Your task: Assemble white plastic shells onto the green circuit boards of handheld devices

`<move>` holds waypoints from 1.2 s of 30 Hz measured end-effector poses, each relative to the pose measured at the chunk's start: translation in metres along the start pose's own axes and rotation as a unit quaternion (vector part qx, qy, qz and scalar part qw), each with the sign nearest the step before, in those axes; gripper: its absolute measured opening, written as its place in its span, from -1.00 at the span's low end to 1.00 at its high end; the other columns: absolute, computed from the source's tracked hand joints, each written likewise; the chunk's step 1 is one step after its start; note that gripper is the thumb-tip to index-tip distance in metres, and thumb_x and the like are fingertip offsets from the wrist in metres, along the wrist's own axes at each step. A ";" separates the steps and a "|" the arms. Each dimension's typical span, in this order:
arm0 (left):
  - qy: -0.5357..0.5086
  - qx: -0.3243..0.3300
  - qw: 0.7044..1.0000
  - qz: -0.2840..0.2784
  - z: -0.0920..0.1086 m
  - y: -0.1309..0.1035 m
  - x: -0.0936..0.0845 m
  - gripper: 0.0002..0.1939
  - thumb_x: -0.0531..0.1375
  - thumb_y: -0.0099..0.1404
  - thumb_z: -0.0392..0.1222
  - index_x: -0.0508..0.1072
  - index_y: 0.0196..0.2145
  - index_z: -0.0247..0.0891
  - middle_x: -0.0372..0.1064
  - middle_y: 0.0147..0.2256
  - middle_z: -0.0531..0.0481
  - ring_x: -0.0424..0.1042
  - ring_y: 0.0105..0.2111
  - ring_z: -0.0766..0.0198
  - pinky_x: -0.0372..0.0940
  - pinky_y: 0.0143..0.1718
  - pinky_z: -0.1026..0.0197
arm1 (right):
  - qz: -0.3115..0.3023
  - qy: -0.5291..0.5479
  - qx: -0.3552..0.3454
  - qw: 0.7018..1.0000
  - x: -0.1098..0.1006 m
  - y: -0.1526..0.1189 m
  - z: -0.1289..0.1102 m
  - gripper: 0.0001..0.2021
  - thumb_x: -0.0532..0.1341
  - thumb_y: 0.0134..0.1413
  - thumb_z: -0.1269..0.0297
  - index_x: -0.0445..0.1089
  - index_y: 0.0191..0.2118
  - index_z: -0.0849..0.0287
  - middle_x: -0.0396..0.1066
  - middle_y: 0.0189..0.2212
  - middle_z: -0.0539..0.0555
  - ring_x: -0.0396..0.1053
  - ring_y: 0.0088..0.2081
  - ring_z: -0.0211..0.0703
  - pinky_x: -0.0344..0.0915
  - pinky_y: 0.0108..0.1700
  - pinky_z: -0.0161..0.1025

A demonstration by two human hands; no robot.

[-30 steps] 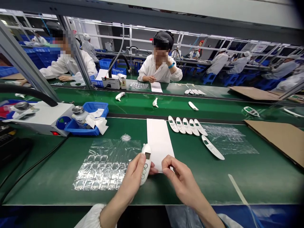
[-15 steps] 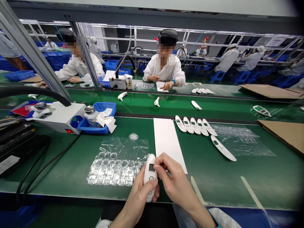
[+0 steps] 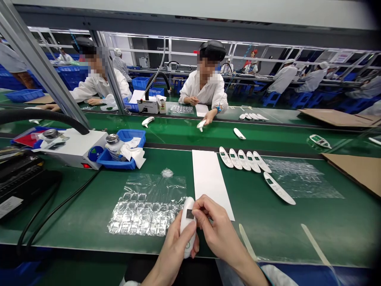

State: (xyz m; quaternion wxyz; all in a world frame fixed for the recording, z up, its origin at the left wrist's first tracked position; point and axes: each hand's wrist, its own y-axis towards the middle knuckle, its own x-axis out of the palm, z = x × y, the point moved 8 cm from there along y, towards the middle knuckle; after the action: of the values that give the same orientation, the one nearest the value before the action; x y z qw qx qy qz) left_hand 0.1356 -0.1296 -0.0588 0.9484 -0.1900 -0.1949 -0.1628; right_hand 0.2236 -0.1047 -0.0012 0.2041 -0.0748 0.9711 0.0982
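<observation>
My left hand (image 3: 175, 253) grips a small white handheld device (image 3: 187, 216) with a dark display window, held upright over the near edge of the green table. My right hand (image 3: 218, 230) has its thumb and fingertips pinched at that display window, touching the device's upper part. Whether something thin sits between those fingertips I cannot tell. Just left of the device lies a clear plastic sheet of small transparent pieces (image 3: 143, 216). A white paper strip (image 3: 210, 178) lies just beyond my hands.
A row of white front covers (image 3: 244, 159) and one separate cover (image 3: 279, 188) lie right of the paper, beside clear film (image 3: 300, 178). A blue tray with bottle and cloths (image 3: 123, 153), a white machine (image 3: 71, 145), cardboard (image 3: 357, 169). Across the conveyor, a person's hand reaches a white part (image 3: 201, 125).
My hands with the device came closer to the near table edge, and my right hand left the paper strip and pinched onto the display window. The person opposite reached onto the conveyor.
</observation>
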 end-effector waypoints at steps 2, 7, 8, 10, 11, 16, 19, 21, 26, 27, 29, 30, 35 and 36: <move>0.024 0.007 0.999 0.029 0.000 0.000 -0.003 -0.64 0.08 0.35 0.08 0.27 -0.13 -0.29 0.16 -0.64 0.19 0.12 -0.62 0.40 0.08 -0.55 0.31 | -0.002 -0.002 0.000 1.000 0.002 0.000 -0.001 -0.80 0.00 0.33 0.35 0.20 -0.37 0.12 0.25 -0.40 -0.01 0.27 -0.38 -0.23 0.18 -0.33 -0.29; 0.079 0.011 0.993 0.084 -0.008 0.003 -0.014 -0.64 0.08 0.32 0.16 0.29 -0.25 -0.22 0.12 -0.72 0.24 0.09 -0.71 0.42 0.01 -0.66 0.35 | 0.017 -0.005 -0.002 1.000 0.004 -0.001 -0.001 -0.80 0.02 0.34 0.31 0.22 -0.36 0.12 0.25 -0.40 -0.01 0.26 -0.40 -0.25 0.18 -0.34 -0.29; 0.082 0.013 0.993 0.080 -0.009 0.004 -0.015 -0.63 0.06 0.32 0.18 0.29 -0.31 -0.21 0.11 -0.74 0.24 0.07 -0.74 0.43 -0.02 -0.69 0.36 | 0.025 0.012 0.008 1.000 0.004 -0.001 0.002 -0.81 0.02 0.34 0.29 0.23 -0.35 0.12 0.24 -0.41 -0.02 0.25 -0.41 -0.25 0.18 -0.36 -0.29; 0.082 0.011 0.993 0.081 -0.010 0.004 -0.017 -0.59 0.02 0.33 0.22 0.25 -0.39 -0.20 0.11 -0.76 0.23 0.05 -0.77 0.44 -0.05 -0.73 0.38 | 0.038 0.061 0.020 0.997 0.002 -0.002 0.005 -0.84 0.02 0.35 0.26 0.27 -0.28 0.11 0.24 -0.37 -0.01 0.24 -0.42 -0.27 0.19 -0.38 -0.30; 0.081 0.010 0.993 0.085 -0.010 0.004 -0.019 -0.57 0.00 0.33 0.24 0.23 -0.41 -0.19 0.11 -0.77 0.22 0.05 -0.78 0.44 -0.05 -0.75 0.39 | 0.036 0.084 0.018 0.996 0.002 -0.002 0.006 -0.87 0.04 0.35 0.25 0.29 -0.20 0.09 0.25 -0.30 0.00 0.24 -0.42 -0.28 0.20 -0.37 -0.30; 0.094 0.011 0.992 0.080 -0.005 -0.001 -0.019 -0.52 -0.05 0.32 0.29 0.25 -0.40 -0.20 0.12 -0.79 0.22 0.04 -0.80 0.44 -0.05 -0.75 0.40 | -0.012 0.146 -0.001 0.989 0.013 -0.001 0.007 -0.81 0.18 0.24 0.26 0.37 -0.03 0.03 0.27 -0.09 0.07 0.28 -0.27 -0.22 0.26 -0.24 -0.28; 0.111 0.008 0.991 0.075 -0.006 -0.002 -0.022 -0.47 -0.08 0.30 0.33 0.29 -0.38 -0.22 0.14 -0.78 0.20 0.07 -0.79 0.42 -0.05 -0.76 0.39 | -0.002 0.201 0.020 0.979 0.016 0.003 0.015 -0.84 0.15 0.26 0.17 0.41 -0.15 0.08 0.28 -0.18 0.06 0.27 -0.39 -0.29 0.25 -0.42 -0.34; 0.119 0.002 0.991 0.061 -0.009 -0.002 -0.023 -0.44 -0.11 0.31 0.34 0.31 -0.35 -0.23 0.13 -0.78 0.20 0.05 -0.80 0.41 -0.05 -0.76 0.38 | -0.019 0.233 0.052 0.971 0.021 0.006 0.021 -0.77 0.12 0.27 0.09 0.40 -0.20 0.12 0.26 -0.19 0.05 0.19 -0.56 -0.41 0.16 -0.58 -0.38; 0.143 -0.017 0.987 0.066 -0.012 -0.004 -0.034 -0.44 -0.13 0.30 0.35 0.28 -0.44 -0.20 0.11 -0.79 0.19 0.04 -0.80 0.40 -0.03 -0.74 0.36 | -0.064 0.198 0.036 0.977 0.026 0.014 0.009 -0.83 0.29 0.11 0.19 0.41 -0.21 0.12 0.27 -0.20 0.05 0.25 -0.42 -0.32 0.24 -0.45 -0.37; 0.156 -0.014 0.985 0.069 -0.011 -0.004 -0.036 -0.44 -0.12 0.29 0.36 0.28 -0.44 -0.19 0.10 -0.80 0.19 0.04 -0.80 0.39 -0.04 -0.75 0.35 | -0.062 0.184 0.025 0.981 0.026 0.016 0.006 -0.85 0.29 0.10 0.20 0.42 -0.25 0.14 0.27 -0.24 0.04 0.24 -0.40 -0.30 0.24 -0.44 -0.38; 0.180 0.001 0.981 0.071 -0.006 -0.004 -0.037 -0.42 -0.13 0.29 0.37 0.30 -0.43 -0.19 0.10 -0.80 0.18 0.04 -0.79 0.37 -0.04 -0.74 0.34 | -0.053 0.181 0.026 0.982 0.028 0.020 0.004 -0.82 0.26 0.14 0.16 0.41 -0.36 0.18 0.25 -0.31 0.02 0.21 -0.49 -0.35 0.20 -0.56 -0.42; 0.188 0.006 0.980 0.071 -0.004 -0.005 -0.038 -0.42 -0.14 0.29 0.38 0.31 -0.42 -0.18 0.10 -0.80 0.18 0.04 -0.79 0.36 -0.04 -0.74 0.33 | -0.050 0.189 0.038 0.980 0.030 0.022 0.005 -0.77 0.24 0.16 0.13 0.39 -0.39 0.19 0.23 -0.34 0.01 0.17 -0.56 -0.40 0.15 -0.63 -0.44; 0.232 0.043 0.963 0.128 0.024 -0.009 -0.059 -0.45 -0.09 0.32 0.31 0.43 -0.37 -0.18 0.35 -0.62 0.00 0.33 -0.59 0.20 0.24 -0.53 0.22 | -0.118 0.205 0.076 0.969 0.044 0.037 0.004 -0.70 0.19 0.21 0.05 0.37 -0.38 0.20 0.25 -0.31 -0.02 0.19 -0.68 -0.52 0.14 -0.72 -0.48; 0.238 0.077 0.955 0.158 0.039 -0.012 -0.067 -0.48 -0.05 0.32 0.28 0.46 -0.27 -0.18 0.46 -0.45 -0.08 0.43 -0.41 0.11 0.31 -0.36 0.17 | -0.128 0.198 0.069 0.969 0.043 0.046 0.004 -0.70 0.19 0.21 0.04 0.39 -0.35 0.20 0.27 -0.28 0.00 0.24 -0.67 -0.49 0.18 -0.70 -0.47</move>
State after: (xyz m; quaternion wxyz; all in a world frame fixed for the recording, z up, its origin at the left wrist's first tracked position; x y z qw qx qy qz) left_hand 0.0605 -0.1079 -0.0508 0.9927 -0.1001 0.0572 -0.0362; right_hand 0.1775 -0.0640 -0.0148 0.0230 -0.2027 0.9789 -0.0126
